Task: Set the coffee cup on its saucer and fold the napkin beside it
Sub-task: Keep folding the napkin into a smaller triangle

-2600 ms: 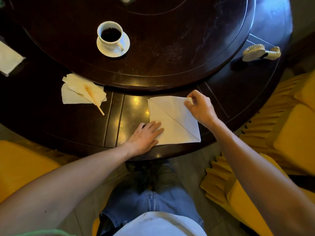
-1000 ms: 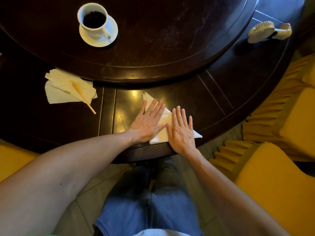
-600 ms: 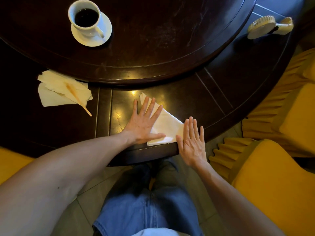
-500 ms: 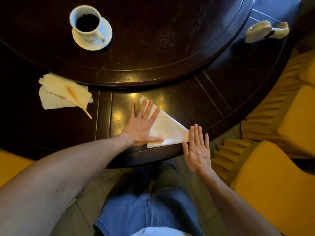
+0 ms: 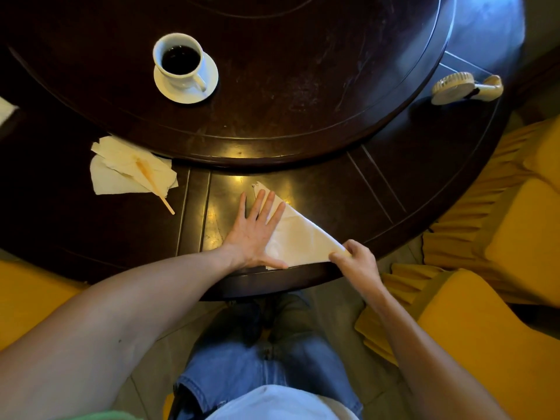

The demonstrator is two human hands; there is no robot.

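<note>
Napkin (image 5: 298,237) under flat left hand (image 5: 254,237), corner pinched by right hand (image 5: 354,259)

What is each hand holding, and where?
Right hand pinches the folded napkin by its right corner; left hand presses flat on its left side.

Dark round table (image 5: 303,71) — yellow chairs (image 5: 500,344)

Both forearms are bare to the elbow — a sliver of green short sleeve (image 5: 100,416) shows at the left arm's lower edge. Faded blue denim jeans (image 5: 242,374) cover the legs, under a pale white shirt hem (image 5: 272,404) — dark shoes (image 5: 251,316) below.
</note>
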